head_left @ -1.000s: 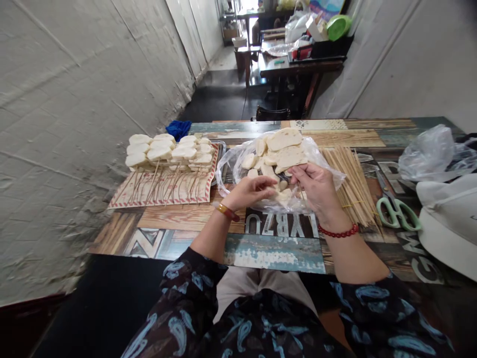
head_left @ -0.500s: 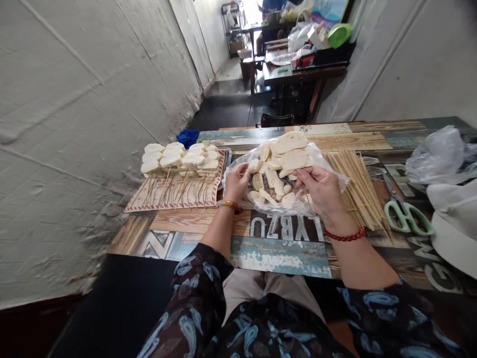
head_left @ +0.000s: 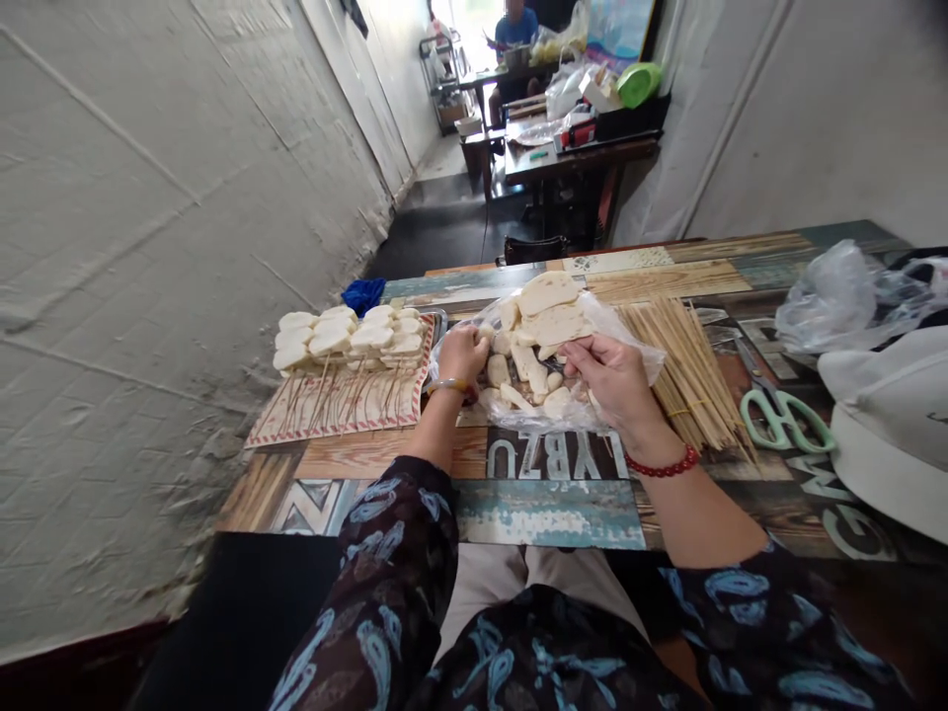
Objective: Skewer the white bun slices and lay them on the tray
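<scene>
Pale slices [head_left: 528, 367] lie in an open clear plastic bag [head_left: 629, 336] at the middle of the table. At the bag's left side is my left hand [head_left: 462, 357], its fingers closed; what they hold, if anything, is too small to tell. My right hand [head_left: 608, 377] pinches the lower edge of a large flat slice [head_left: 554, 324] at the bag's right side. Left of the bag, skewered pale slices [head_left: 330, 338] rest in rows on a tray with red-and-white edged paper [head_left: 355, 403]. A bundle of bare wooden skewers [head_left: 677, 365] lies to the right.
Green-handled scissors [head_left: 786, 420], a white cap [head_left: 889, 425] and a crumpled plastic bag [head_left: 833, 296] lie at the right. A blue cloth [head_left: 362, 294] is at the far left edge. Beyond, a person in blue [head_left: 516, 28] is behind another cluttered table [head_left: 540, 166].
The view has shifted, so the table's contents appear farther left and the person in blue shows more. My left hand's fingers look more curled; my right hand remains at the large slice.
</scene>
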`<state>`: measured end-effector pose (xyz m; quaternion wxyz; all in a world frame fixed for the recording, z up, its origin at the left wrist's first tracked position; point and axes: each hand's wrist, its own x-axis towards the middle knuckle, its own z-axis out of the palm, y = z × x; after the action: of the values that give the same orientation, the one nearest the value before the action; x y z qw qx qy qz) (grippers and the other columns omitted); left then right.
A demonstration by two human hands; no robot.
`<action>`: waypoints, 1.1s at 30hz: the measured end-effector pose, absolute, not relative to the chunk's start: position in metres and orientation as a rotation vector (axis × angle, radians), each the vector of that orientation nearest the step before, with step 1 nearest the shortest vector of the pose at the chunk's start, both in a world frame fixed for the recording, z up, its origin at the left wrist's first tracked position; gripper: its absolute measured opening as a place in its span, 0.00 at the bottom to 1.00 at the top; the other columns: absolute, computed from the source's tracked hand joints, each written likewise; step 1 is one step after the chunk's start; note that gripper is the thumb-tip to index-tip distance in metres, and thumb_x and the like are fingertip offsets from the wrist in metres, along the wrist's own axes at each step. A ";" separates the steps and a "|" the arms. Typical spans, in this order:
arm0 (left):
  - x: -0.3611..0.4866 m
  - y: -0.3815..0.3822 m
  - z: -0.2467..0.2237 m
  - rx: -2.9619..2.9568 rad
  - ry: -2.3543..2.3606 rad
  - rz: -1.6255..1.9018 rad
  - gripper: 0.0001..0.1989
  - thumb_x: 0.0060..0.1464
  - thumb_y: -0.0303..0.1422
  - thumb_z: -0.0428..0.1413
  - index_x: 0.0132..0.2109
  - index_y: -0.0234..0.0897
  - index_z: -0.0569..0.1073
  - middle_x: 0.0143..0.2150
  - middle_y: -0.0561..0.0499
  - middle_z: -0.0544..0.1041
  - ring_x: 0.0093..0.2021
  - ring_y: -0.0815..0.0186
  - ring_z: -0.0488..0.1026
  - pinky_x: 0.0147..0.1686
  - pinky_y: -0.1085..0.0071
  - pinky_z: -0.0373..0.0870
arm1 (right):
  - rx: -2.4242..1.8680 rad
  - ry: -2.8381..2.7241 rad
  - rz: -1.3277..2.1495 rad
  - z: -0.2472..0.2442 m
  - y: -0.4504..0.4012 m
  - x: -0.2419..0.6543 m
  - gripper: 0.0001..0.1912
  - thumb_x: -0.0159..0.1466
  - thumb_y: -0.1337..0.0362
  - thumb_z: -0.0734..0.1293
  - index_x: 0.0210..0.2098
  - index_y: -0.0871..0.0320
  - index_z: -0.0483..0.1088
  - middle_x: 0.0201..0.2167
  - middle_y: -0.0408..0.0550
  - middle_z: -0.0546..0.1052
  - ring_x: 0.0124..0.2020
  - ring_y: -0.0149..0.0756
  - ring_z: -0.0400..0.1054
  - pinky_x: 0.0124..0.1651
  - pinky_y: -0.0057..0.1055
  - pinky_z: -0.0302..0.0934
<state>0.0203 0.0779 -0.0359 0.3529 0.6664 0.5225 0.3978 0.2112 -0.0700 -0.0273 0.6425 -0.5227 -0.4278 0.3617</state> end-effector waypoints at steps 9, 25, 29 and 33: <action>0.014 0.033 -0.016 1.016 0.810 1.143 0.10 0.47 0.36 0.61 0.35 0.36 0.72 0.27 0.55 0.71 0.24 0.74 0.66 0.27 0.77 0.67 | -1.166 -0.985 0.836 -0.029 -0.071 0.210 0.20 0.58 0.46 0.74 0.28 0.59 0.78 0.20 0.43 0.75 0.23 0.29 0.67 0.25 0.25 0.60; 0.012 0.018 -0.021 0.833 0.680 1.049 0.20 0.47 0.35 0.69 0.47 0.42 0.74 0.39 0.53 0.78 0.37 0.67 0.78 0.38 0.70 0.77 | -1.195 -0.986 0.909 -0.012 -0.078 0.214 0.22 0.53 0.43 0.75 0.28 0.57 0.77 0.18 0.42 0.72 0.17 0.26 0.56 0.19 0.25 0.49; 0.013 0.013 -0.018 0.901 0.638 1.070 0.26 0.46 0.34 0.68 0.54 0.45 0.74 0.42 0.53 0.78 0.35 0.70 0.75 0.32 0.75 0.73 | -1.175 -1.056 1.036 -0.018 -0.078 0.215 0.21 0.53 0.45 0.76 0.29 0.58 0.78 0.18 0.42 0.72 0.19 0.27 0.60 0.22 0.25 0.53; 0.014 0.010 -0.014 0.946 0.618 1.119 0.30 0.44 0.29 0.66 0.56 0.42 0.71 0.42 0.54 0.75 0.31 0.74 0.69 0.28 0.77 0.68 | -1.183 -1.173 1.083 -0.021 -0.079 0.216 0.20 0.55 0.46 0.75 0.29 0.59 0.79 0.19 0.43 0.74 0.21 0.28 0.62 0.24 0.26 0.54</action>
<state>0.0139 0.0100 -0.0139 0.7002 0.4248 0.2775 0.5023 0.2156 -0.0788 -0.0207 0.5459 -0.4988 -0.4946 0.4568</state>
